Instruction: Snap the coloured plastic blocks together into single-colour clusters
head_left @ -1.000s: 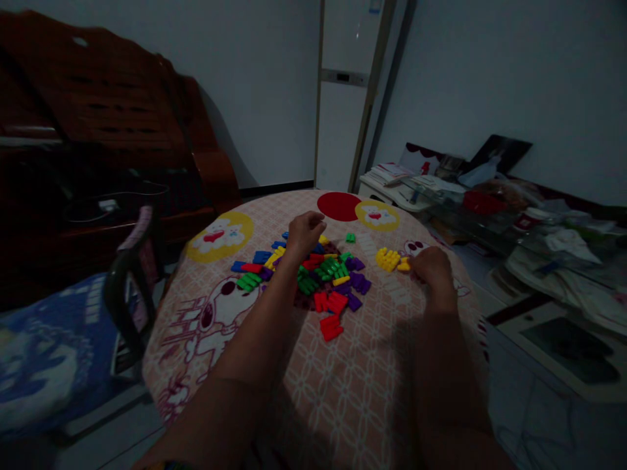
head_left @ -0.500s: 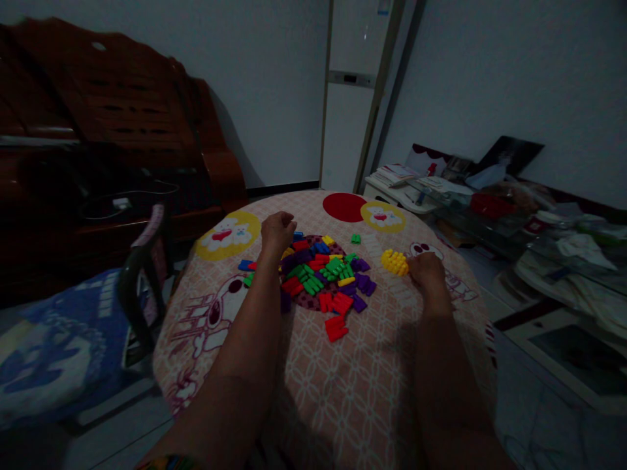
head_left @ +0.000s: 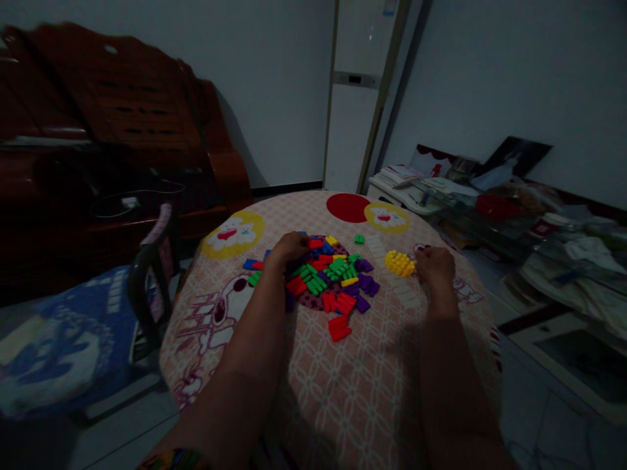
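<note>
A pile of small coloured plastic blocks [head_left: 328, 274] in red, green, blue, purple and yellow lies in the middle of a round table [head_left: 343, 391] under a pink cartoon cloth. My left hand [head_left: 289, 248] rests curled on the pile's left edge, its fingertips among the blocks. My right hand [head_left: 435, 267] sits closed on the cloth just right of a separate cluster of yellow blocks [head_left: 399, 263]. What either hand holds is hidden. A few red blocks [head_left: 339, 328] lie apart, nearer to me.
A dark chair back [head_left: 149, 281] stands at the table's left edge, with a blue patterned cushion [head_left: 59, 346] beyond. A wooden sofa [head_left: 112, 150] is at the back left. A tall white appliance [head_left: 355, 98] and a cluttered low glass table [head_left: 490, 209] stand to the right.
My left hand has moved from the far side of the pile to its left edge and dropped onto the blocks. My right hand has stayed beside the yellow cluster.
</note>
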Action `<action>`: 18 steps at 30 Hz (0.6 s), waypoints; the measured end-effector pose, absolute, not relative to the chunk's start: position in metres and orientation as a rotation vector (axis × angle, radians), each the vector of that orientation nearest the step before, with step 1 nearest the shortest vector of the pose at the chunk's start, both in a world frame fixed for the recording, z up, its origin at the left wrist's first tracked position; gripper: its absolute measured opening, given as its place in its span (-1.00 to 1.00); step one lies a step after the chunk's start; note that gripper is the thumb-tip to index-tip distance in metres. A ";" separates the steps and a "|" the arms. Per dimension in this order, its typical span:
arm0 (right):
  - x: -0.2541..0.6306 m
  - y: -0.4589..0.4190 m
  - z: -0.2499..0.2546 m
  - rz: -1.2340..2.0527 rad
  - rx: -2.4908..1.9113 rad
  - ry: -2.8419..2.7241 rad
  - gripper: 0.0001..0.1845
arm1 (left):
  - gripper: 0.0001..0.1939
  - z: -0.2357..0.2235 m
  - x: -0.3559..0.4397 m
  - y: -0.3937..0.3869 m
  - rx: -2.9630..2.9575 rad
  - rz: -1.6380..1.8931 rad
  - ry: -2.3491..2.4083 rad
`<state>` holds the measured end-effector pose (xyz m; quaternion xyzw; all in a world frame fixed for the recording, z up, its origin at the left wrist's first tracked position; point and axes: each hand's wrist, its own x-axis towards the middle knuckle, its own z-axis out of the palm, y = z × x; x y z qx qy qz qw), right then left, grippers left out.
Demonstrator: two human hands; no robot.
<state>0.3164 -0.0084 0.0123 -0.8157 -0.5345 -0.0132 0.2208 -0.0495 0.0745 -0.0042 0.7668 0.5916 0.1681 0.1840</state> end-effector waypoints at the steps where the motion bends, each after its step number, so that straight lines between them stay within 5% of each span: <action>1: 0.315 -0.008 0.012 -0.053 -2.279 -1.461 -0.64 | -0.70 -0.005 -0.046 0.074 2.142 0.507 1.650; 8: 0.314 -0.010 0.013 -0.131 -2.223 -1.475 -0.63 | -0.58 0.003 -0.071 0.074 1.946 0.766 1.550; 18: 0.309 -0.011 0.016 -0.069 -2.179 -1.454 -0.63 | -0.62 0.014 -0.091 0.062 1.950 0.349 1.686</action>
